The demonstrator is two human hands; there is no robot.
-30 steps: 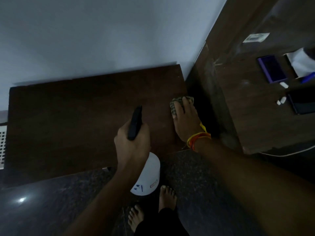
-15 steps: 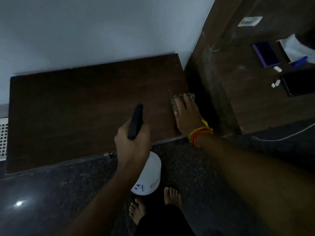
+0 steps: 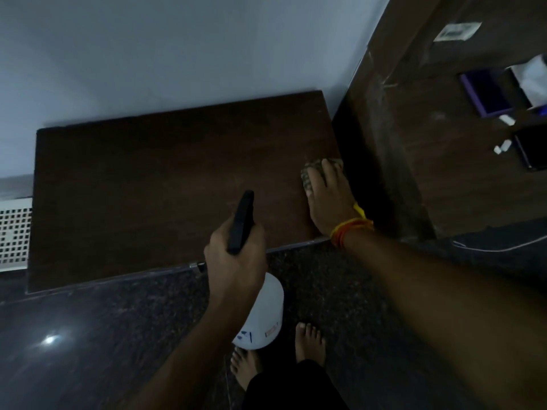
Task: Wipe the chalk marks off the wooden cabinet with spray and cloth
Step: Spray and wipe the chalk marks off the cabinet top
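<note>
The dark wooden cabinet top (image 3: 142, 190) lies below me against a pale wall. My right hand (image 3: 330, 199) presses a greenish cloth (image 3: 309, 170) flat onto the cabinet's right end, fingers straight over it. My left hand (image 3: 233, 258) grips the black trigger head of a white spray bottle (image 3: 263, 315), held above the cabinet's front edge with the nozzle pointing toward the wall. Faint pale smears show on the wood near the cloth. Most of the cloth is hidden under my fingers.
A taller brown desk (image 3: 444, 161) stands at the right with a purple-edged phone (image 3: 485, 93), white chalk bits (image 3: 501, 147), a dark tablet and white paper. A white cable (image 3: 503, 248) runs on the dark speckled floor. A white vent grille (image 3: 13, 235) sits at far left. My bare feet stand below.
My right hand has slid the cloth a little further toward the cabinet's right edge. The left hand and spray bottle keep their pose; the view has shifted slightly.
</note>
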